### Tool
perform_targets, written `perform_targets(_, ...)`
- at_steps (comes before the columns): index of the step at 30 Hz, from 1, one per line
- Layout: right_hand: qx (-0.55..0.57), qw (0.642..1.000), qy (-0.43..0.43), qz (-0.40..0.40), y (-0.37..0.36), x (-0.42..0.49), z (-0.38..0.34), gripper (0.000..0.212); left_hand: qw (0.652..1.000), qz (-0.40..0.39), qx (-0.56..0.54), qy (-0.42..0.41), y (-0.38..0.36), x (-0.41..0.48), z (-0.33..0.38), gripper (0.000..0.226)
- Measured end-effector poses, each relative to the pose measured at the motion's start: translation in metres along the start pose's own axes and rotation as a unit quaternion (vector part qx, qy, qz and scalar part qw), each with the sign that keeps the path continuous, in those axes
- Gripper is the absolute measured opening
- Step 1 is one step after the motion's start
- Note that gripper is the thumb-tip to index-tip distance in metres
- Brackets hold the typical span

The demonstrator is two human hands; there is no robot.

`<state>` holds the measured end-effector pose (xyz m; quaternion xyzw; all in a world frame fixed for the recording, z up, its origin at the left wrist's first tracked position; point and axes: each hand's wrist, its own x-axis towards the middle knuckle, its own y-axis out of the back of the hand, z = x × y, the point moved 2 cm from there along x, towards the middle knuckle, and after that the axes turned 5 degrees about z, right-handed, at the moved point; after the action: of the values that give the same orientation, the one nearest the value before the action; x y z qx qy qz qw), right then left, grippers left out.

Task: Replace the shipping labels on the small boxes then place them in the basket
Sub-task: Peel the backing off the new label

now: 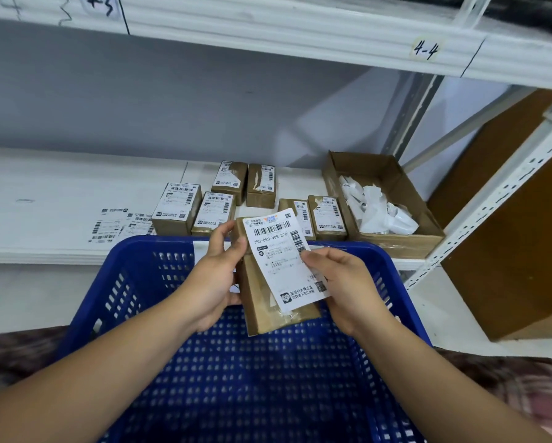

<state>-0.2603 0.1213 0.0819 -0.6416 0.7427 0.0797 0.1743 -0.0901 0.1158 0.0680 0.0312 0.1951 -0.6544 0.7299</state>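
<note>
Item: small box (263, 303), gripped in my left hand (212, 279) above the blue basket (159, 244), right hand (351, 286) pinching its shipping label (279, 260) by the edge; risk, I judge: an uneven pull tears or creases it.

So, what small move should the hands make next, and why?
Probably lower the label onto the small box and press it flat: the right hand pinches its edge, tilted over the box, which the left hand grips above the basket.
</note>
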Motion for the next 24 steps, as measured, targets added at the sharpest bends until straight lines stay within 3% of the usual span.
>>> perform_targets(10,-0.044,0.998,0.027,0.031,-0.0048,-0.0063,0.0006,0.015,1.0,0.021,0.014,-0.017,-0.0021,-0.0041,-0.0009,0.023)
perform_targets(24,0.007,1.0,0.006,0.023,-0.0061,-0.0083,-0.0025,0.012,0.997,0.067,0.024,-0.031,-0.0034,-0.0003,-0.0058,0.025)
